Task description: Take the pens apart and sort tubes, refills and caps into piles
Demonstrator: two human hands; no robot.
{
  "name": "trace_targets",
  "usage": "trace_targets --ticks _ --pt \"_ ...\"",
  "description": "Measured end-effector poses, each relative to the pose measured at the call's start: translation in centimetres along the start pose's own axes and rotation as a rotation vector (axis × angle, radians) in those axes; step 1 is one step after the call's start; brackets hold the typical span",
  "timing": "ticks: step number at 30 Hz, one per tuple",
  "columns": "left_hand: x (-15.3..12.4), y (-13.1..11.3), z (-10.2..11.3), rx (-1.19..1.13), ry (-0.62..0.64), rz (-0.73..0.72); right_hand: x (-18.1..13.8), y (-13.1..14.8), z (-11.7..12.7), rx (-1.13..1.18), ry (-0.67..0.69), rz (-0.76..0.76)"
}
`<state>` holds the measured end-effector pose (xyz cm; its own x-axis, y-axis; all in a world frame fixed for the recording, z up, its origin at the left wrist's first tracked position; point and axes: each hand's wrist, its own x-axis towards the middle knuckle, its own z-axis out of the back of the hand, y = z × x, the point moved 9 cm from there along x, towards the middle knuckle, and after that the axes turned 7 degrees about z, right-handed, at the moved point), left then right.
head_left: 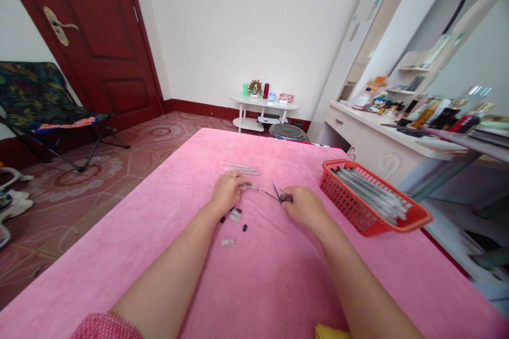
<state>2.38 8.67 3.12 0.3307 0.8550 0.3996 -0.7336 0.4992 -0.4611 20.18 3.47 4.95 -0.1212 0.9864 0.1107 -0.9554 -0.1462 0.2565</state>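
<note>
My left hand [227, 190] rests on the pink tablecloth [262, 275], fingers closed on a clear pen barrel [252, 187] that points right. My right hand [303, 205] is closed around thin dark pen refills [273, 194] whose tips point toward the barrel. Small black and clear pen caps [236, 216] lie just below my left hand, and one clear cap [228, 242] sits nearer to me. A few assembled clear pens [240, 168] lie beyond my left hand.
A red plastic basket [413, 219] full of pens stands at the right of the table. A white dresser [377, 143] crowded with bottles is beyond it. A folding chair [47, 111] and dark red door [103, 37] are at left, a small white shelf [264, 111] ahead.
</note>
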Motion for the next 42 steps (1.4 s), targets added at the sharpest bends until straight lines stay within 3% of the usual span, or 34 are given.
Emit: trace_targets --ticks 7,12,14,16,18,20,22,24,27,30,37,42 --pt "-0.2 -1.3 -0.1 -0.060 0.005 -0.107 0.0 0.3 0.0 0.005 0.031 0.033" --pt "-0.5 -2.8 -0.3 -0.156 0.042 -0.190 0.2 1.7 1.0 0.001 -0.070 0.148" --pt "-0.5 -2.9 -0.2 -0.222 0.036 -0.178 0.1 2.7 1.9 0.032 -0.167 0.214" --pt "-0.4 -2.5 0.1 -0.324 -0.004 -0.133 -0.4 3.5 3.9 0.076 -0.360 0.245" --pt "0.0 -1.2 0.7 -0.476 -0.076 -0.047 -1.5 4.1 6.0 0.130 -0.588 0.255" --pt "0.2 0.9 1.5 -0.648 -0.189 0.093 -2.4 4.7 7.0 0.210 -0.707 0.280" --pt "0.1 3.3 2.2 -0.821 -0.319 0.239 -2.2 5.8 6.3 0.314 -0.629 0.344" --pt "-0.2 5.1 2.5 -0.994 -0.423 0.335 -1.7 7.6 3.9 0.388 -0.410 0.443" --pt "-0.5 6.4 2.1 -1.230 -0.459 0.407 -1.9 10.1 -0.2 0.381 -0.087 0.579" --pt "-0.6 6.7 1.5 -1.363 -0.450 0.441 -2.5 11.2 -2.8 0.327 0.052 0.633" --pt "-0.5 5.9 1.7 -1.326 -0.440 0.412 -2.5 11.0 -4.3 0.323 0.101 0.614" --pt "-0.2 3.5 2.8 -1.013 -0.380 0.270 -1.2 8.7 -2.4 0.445 -0.050 0.490"
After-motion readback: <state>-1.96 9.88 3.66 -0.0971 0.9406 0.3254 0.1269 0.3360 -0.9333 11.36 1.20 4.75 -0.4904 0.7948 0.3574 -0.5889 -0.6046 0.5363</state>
